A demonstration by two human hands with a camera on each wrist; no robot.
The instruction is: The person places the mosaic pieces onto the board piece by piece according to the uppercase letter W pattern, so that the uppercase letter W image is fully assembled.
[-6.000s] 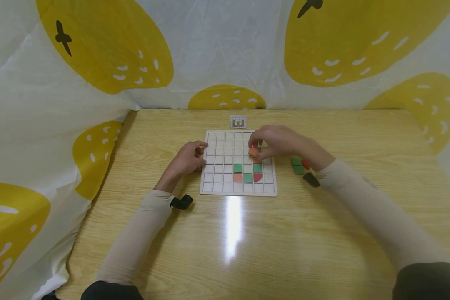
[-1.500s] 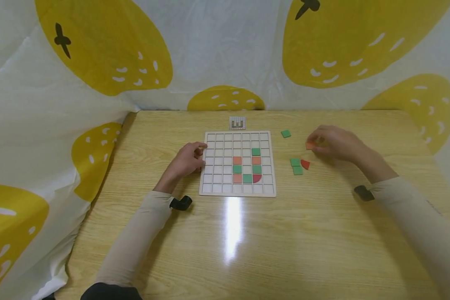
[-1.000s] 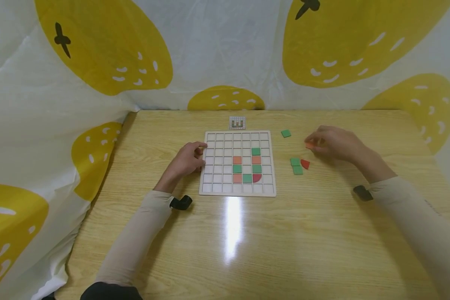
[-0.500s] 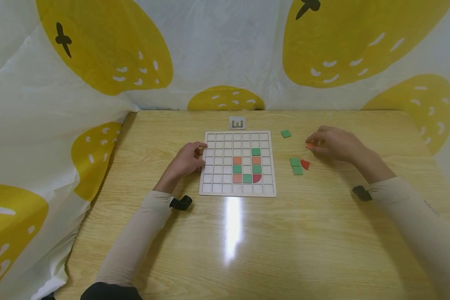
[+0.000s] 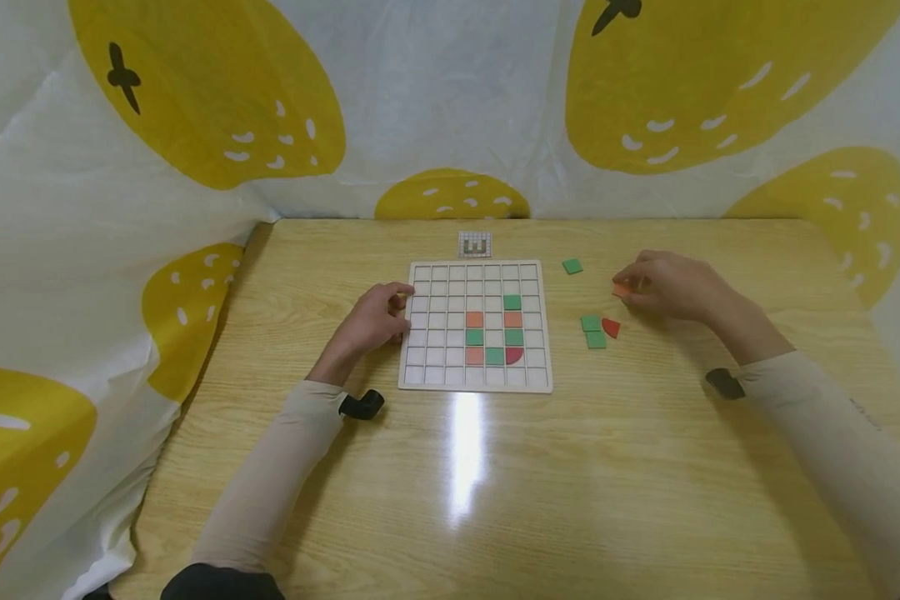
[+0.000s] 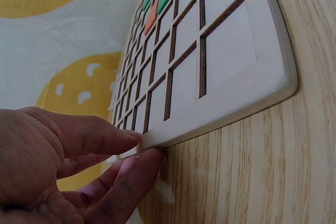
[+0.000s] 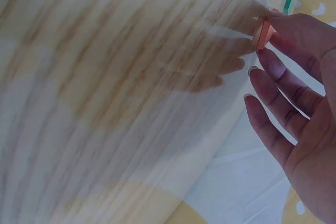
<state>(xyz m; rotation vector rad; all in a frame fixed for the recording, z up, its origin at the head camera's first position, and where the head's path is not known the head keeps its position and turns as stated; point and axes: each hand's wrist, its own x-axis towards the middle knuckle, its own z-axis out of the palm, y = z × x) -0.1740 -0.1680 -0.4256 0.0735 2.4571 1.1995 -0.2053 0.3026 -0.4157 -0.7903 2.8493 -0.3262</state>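
At the right of the head view, my right hand [image 5: 671,285] pinches an orange square tile [image 5: 622,289] just over the table. The right wrist view shows this orange tile [image 7: 263,34] on edge between thumb and fingertips, the other fingers spread. My left hand [image 5: 376,318] rests its thumb and fingertips against the left edge of a white grid board [image 5: 438,382]; close up, the left hand [image 6: 100,156] touches the board's rim [image 6: 220,114]. Green, orange and red tiles sit in the board's cells, among them a red quarter-round tile [image 5: 513,356] and a green tile [image 5: 512,302].
A small pattern card [image 5: 475,244] lies behind the board. Right of the board are a lone green tile [image 5: 572,266], two touching green tiles [image 5: 592,332] and a loose red quarter-round tile [image 5: 611,327]. A patterned cloth [image 5: 457,100] hangs along the table's back edge.
Since six seconds ago, the right hand has left the board and moved right; an orange tile now shows in a left-column cell. Over the last second and a half, hardly anything moves.
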